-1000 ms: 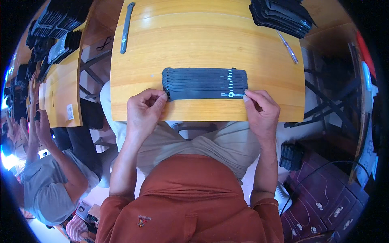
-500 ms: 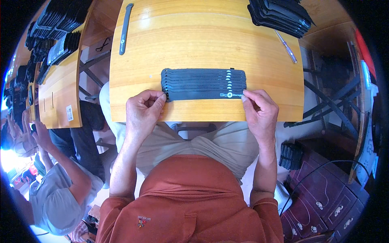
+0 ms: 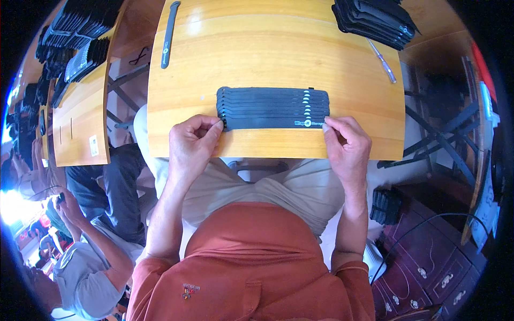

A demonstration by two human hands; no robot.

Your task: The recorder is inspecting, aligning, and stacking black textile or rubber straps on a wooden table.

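A row of overlapping dark hook-and-loop straps (image 3: pixel 262 101) lies on the wooden table in front of me, each set slightly below the one behind it. The nearest strap (image 3: pixel 262 123) shows its whole face, with a pale printed mark by its right end. My left hand (image 3: pixel 191 143) pinches that strap's left end between thumb and forefinger. At the other end, my right hand (image 3: pixel 349 145) has its thumb and fingers closed on the corner. Pale marks on the straps behind form a column near the right side.
A single strap (image 3: pixel 169 37) lies at the table's far left. Bundled dark straps (image 3: pixel 375 24) sit at the far right beside a thin screwdriver (image 3: pixel 382 62). On the left, a co-worker (image 3: pixel 91 267) sits by another table (image 3: pixel 80 134) with stacked straps. Dark red drawers (image 3: pixel 428 262) stand low right.
The view has shifted slightly. Both my hands keep their places at the ends of the nearest strap. At left, the co-worker's raised hands have come down and closer together.
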